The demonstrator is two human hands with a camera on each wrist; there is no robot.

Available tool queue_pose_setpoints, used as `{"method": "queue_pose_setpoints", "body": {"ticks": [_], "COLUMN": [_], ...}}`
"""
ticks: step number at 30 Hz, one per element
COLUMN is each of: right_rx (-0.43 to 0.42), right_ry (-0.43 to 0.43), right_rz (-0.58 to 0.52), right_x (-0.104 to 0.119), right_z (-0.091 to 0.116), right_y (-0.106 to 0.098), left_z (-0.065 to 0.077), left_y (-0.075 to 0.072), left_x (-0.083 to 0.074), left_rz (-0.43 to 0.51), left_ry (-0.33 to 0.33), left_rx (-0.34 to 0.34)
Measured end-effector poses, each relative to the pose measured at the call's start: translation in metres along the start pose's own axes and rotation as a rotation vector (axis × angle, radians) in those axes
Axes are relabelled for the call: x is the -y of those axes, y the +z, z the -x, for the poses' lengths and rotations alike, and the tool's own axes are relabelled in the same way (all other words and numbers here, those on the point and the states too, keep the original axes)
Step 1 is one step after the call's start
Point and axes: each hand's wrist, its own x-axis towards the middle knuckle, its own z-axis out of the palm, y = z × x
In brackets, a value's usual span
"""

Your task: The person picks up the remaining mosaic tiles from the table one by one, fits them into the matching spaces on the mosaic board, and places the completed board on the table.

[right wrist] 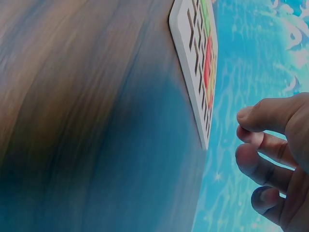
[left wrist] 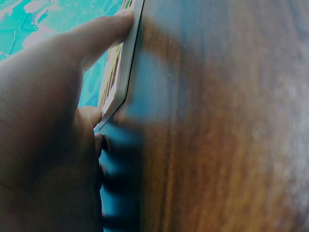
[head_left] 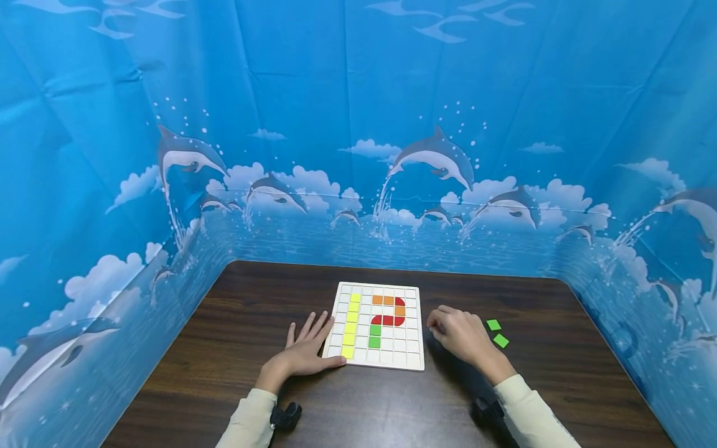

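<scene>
A white grid board lies on the table. Yellow square tiles form a column on its left side; orange tiles, red curved-edge tiles and green tiles make a hooked shape to the right. My left hand is spread at the board's left edge, its thumb resting on the near left corner. Right of the board hovers my right hand, fingers loosely curled. The right wrist view shows nothing between its thumb and fingertips.
Two loose green square tiles lie on the dark wooden table, just right of my right hand. A blue dolphin-print curtain surrounds the table's back and sides. Each wrist wears a black band.
</scene>
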Motion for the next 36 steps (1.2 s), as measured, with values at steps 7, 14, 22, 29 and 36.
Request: {"method": "queue_pose_setpoints", "body": {"ticks": [7, 14, 22, 29, 36], "right_rx": [-0.033, -0.051, -0.011, 0.055, 0.096], "right_ry": [0.018, 0.054, 0.114, 0.162, 0.177], "right_rz": [-0.012, -0.008, -0.045, -0.049, -0.043], "right_x": [-0.025, -0.05, -0.073, -0.087, -0.093], "right_z": [0.01, 0.021, 0.031, 0.036, 0.04], "right_y": [-0.005, -0.009, -0.01, -0.008, -0.004], "left_z": [0.0, 0.001, -0.001, -0.002, 0.003], "left_y": [0.001, 0.0, 0.001, 0.005, -0.004], "left_x": [0.0, -0.003, 0.001, 0.002, -0.006], "left_rz": [-0.007, -0.027, -0.011, -0.031, 0.014], "left_ry": [-0.017, -0.039, -0.029, -0.039, -0.002], "left_rx": [0.0, 0.013, 0.013, 0.01, 0.014]}}
